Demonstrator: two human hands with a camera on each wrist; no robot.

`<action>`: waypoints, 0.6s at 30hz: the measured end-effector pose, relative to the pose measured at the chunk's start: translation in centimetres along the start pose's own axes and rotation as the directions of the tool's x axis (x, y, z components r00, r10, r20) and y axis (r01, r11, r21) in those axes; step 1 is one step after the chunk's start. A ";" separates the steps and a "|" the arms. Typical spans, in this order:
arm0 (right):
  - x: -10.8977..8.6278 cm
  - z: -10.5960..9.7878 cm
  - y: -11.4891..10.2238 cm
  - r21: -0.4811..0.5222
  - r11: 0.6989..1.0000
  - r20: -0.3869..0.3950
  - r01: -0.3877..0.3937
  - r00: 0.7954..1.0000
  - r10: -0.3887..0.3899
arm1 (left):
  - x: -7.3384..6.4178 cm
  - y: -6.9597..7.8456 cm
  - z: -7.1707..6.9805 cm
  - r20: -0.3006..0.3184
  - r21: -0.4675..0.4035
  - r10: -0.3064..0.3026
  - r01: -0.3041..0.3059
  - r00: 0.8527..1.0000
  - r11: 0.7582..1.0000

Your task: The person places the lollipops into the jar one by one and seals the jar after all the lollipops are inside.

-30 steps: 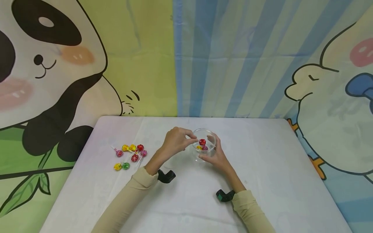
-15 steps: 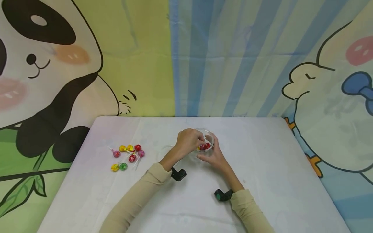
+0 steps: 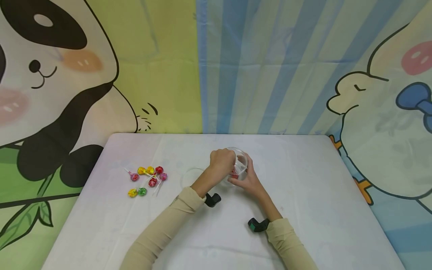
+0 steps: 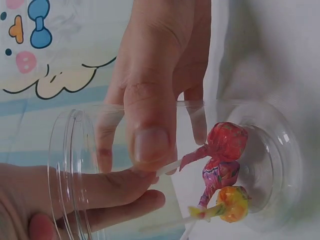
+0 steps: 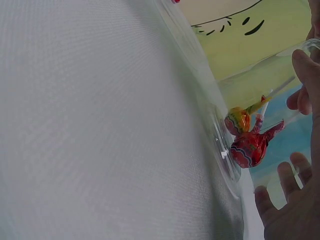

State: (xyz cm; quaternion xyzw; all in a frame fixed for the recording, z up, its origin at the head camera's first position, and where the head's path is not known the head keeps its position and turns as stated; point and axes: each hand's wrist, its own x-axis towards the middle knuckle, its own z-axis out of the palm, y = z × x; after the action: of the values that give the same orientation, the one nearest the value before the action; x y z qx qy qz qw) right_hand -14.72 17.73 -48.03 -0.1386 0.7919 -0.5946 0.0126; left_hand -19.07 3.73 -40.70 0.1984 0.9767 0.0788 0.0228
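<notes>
A clear jar (image 3: pixel 242 168) stands on the table, and my right hand (image 3: pixel 249 178) grips it from the right side. In the left wrist view the right thumb lies across the jar's outer wall. My left hand (image 3: pixel 222 162) reaches through the mouth, its fingers (image 4: pixel 115 190) inside, pinching the white stick of a red lollipop (image 4: pixel 227 142). That lollipop's wrapped head is low in the jar, touching a purple lollipop (image 4: pixel 221 172). Beside them lies a yellow lollipop (image 4: pixel 233 204). The right thumb partly hides the pinch.
Several wrapped lollipops (image 3: pixel 152 182) lie loose at the table's left, with a yellow one (image 3: pixel 132 192) and a green one (image 3: pixel 142 191) slightly nearer. A clear round lid-like disc (image 3: pixel 182 178) lies left of the jar. Printed curtains (image 3: pixel 263 75) hang behind the table (image 3: pixel 320 187).
My left hand has moved right and down into the jar, taking the red lollipop from the mouth to near the bottom. The right hand keeps its grip on the jar.
</notes>
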 end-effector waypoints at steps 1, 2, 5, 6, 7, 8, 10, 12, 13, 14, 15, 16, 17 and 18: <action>0.0 0.0 0.0 0.005 1.000 -0.001 0.005 1.000 -0.005 | 0.0 0.1 0.0 -0.003 0.018 -0.005 0.005 1.000 1.000; 0.0 0.0 0.0 0.006 1.000 -0.002 0.009 1.000 -0.009 | 0.0 0.2 0.0 -0.007 0.025 -0.008 0.008 1.000 1.000; 0.0 0.1 0.2 0.010 1.000 -0.008 0.017 1.000 -0.017 | -0.1 0.2 0.0 -0.005 0.028 -0.009 0.010 1.000 1.000; 0.1 0.1 0.4 0.011 1.000 -0.010 0.021 1.000 -0.021 | -0.2 0.1 0.0 -0.002 0.017 -0.009 0.010 1.000 1.000; 0.1 0.2 0.7 0.010 1.000 -0.011 0.025 1.000 -0.025 | -0.4 0.0 0.0 -0.005 -0.005 -0.007 0.007 1.000 1.000; 0.2 0.2 1.1 0.003 1.000 -0.012 0.031 0.999 -0.031 | -0.7 -0.2 0.0 -0.014 -0.032 0.000 0.000 1.000 0.999; 0.4 0.4 2.2 -0.012 0.999 -0.014 0.034 0.999 -0.034 | -1.6 -0.8 0.1 -0.070 -0.101 0.015 -0.022 0.997 0.995; 0.6 0.5 3.2 -0.027 0.999 -0.019 0.034 0.999 -0.035 | -2.9 -1.6 0.4 -0.186 -0.183 0.026 -0.060 0.982 0.981; 0.7 0.6 3.7 -0.039 0.999 -0.022 0.033 0.999 -0.034 | -3.7 -2.1 0.6 -0.257 -0.217 0.031 -0.089 0.966 0.972; 0.7 0.6 4.0 -0.048 0.998 -0.025 0.034 0.999 -0.035 | -4.6 -2.6 0.8 -0.327 -0.242 0.031 -0.116 0.945 0.963; 0.7 0.6 4.2 -0.053 0.998 -0.031 0.031 0.999 -0.032 | -5.5 -3.1 1.0 -0.395 -0.263 0.025 -0.139 0.918 0.955; 0.7 0.6 4.2 -0.058 0.998 -0.035 0.026 0.999 -0.028 | -6.3 -3.7 1.3 -0.456 -0.275 0.016 -0.158 0.890 0.949; 0.7 0.5 4.3 -0.057 0.998 -0.040 0.020 0.999 -0.022 | -7.2 -4.3 1.5 -0.505 -0.281 0.005 -0.170 0.863 0.944; 0.7 0.5 4.2 -0.062 0.998 -0.042 0.011 0.999 -0.013 | -8.0 -5.0 1.8 -0.540 -0.287 -0.009 -0.174 0.842 0.942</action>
State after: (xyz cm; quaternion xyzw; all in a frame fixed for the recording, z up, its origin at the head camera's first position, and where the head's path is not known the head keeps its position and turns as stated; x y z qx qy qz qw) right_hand -16.18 18.21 -52.08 -0.1311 0.8090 -0.5729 -0.0118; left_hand -13.45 -3.72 -43.19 0.2046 0.9081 0.2912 -0.2207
